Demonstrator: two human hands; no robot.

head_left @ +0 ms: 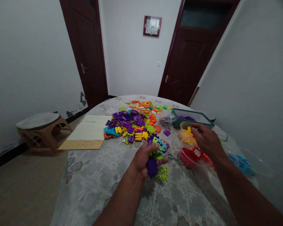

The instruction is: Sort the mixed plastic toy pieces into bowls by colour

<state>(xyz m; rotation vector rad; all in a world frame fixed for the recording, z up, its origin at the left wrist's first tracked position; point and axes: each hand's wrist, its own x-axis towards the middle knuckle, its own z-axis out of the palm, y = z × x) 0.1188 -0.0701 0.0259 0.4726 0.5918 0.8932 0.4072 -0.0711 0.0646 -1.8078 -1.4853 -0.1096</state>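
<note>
My left hand (pixel 145 158) is curled round a handful of plastic building pieces (pixel 158 153): purple, green and blue ones stick out between its fingers. My right hand (pixel 206 139) reaches over a clear bowl of yellow pieces (pixel 185 135), fingers bent down into it; whether they pinch a piece is hidden. Just in front of that hand sits a clear bowl of red pieces (pixel 191 156). A large heap of mixed coloured pieces (pixel 134 122) lies on the round table (pixel 103 182) beyond my left hand.
A green tray with purple pieces (pixel 191 117) stands behind the bowls. A bowl of blue pieces (pixel 244 164) sits at the right edge. A cardboard sheet (pixel 88 131) lies on the table's left. A low stool (pixel 43 130) stands on the floor.
</note>
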